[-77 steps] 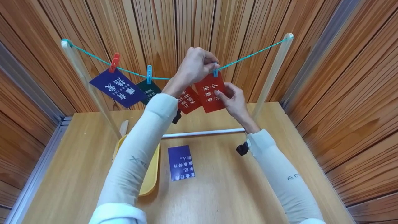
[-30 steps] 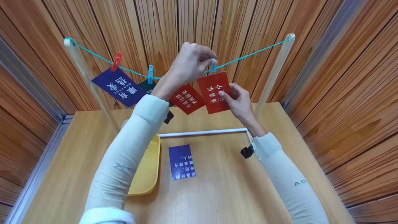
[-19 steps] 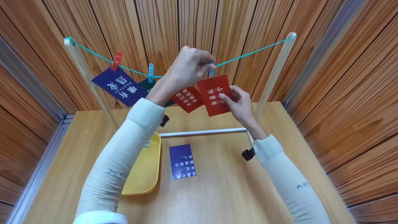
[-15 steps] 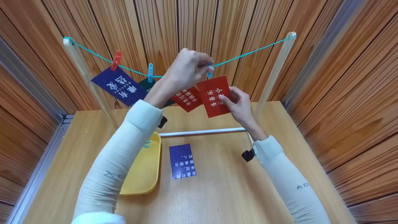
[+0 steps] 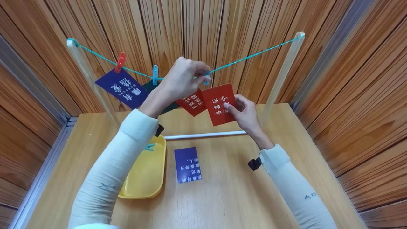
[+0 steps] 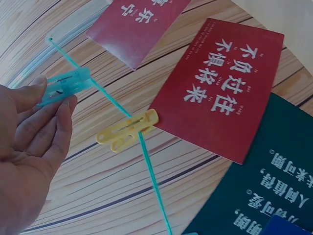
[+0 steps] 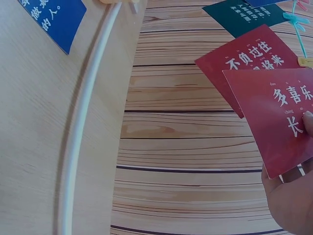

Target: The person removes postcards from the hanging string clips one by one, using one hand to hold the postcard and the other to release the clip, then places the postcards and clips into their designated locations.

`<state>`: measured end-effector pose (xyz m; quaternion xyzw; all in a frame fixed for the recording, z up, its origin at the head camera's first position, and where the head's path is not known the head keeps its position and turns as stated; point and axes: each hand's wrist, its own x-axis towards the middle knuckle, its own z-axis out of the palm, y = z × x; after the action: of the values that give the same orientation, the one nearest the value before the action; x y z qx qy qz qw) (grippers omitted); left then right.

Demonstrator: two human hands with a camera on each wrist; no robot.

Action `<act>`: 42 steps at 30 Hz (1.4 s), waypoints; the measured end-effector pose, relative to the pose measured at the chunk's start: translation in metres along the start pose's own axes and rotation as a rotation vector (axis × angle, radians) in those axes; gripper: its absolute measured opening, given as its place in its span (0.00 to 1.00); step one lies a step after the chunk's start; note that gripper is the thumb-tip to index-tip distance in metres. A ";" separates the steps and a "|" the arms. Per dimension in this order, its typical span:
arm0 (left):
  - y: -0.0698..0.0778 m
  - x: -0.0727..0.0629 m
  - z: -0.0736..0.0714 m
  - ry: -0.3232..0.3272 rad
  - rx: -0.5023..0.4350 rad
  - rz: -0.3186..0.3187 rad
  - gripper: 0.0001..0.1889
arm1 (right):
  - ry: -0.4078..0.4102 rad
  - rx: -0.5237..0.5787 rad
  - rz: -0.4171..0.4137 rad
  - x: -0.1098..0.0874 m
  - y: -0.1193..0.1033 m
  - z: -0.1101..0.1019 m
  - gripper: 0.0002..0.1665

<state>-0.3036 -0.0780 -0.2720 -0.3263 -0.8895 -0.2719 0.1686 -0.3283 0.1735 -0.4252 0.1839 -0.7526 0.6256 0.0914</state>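
Note:
My left hand (image 5: 182, 79) pinches a light blue clothespin (image 6: 66, 87) between thumb and fingers, its tip at the green string (image 6: 110, 98). My right hand (image 5: 247, 113) holds a red card (image 5: 219, 105) by its right edge, thumb on the front. The card's top edge is below the clothespin, apart from it. Just left of it, a second red card (image 6: 220, 88) hangs from a yellow clothespin (image 6: 129, 129). Further left, a dark green card (image 6: 266, 176) hangs from another blue clothespin (image 5: 155, 74), and a dark blue card (image 5: 122, 88) from a red clothespin (image 5: 120, 62).
Two wooden posts (image 5: 281, 76) carry the string, with a white rod (image 5: 205, 135) low between them. On the table (image 5: 229, 190) lies a blue card (image 5: 187, 165). Beside it stands a yellow tray (image 5: 148, 178) with teal clothespins (image 5: 150, 147), partly behind the left sleeve.
The red card in my right hand has come away from the blue clothespin and moved down. My left hand has slid down and left along the string with the clothespin.

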 end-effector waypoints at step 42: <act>-0.039 -0.062 0.034 -0.148 -0.075 -0.114 0.23 | -0.028 0.038 0.286 -0.050 0.048 0.057 0.27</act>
<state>-0.2885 -0.1132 -0.3432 -0.3006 -0.9057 -0.2895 0.0745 -0.2959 0.1335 -0.4985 0.0854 -0.7605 0.6436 -0.0126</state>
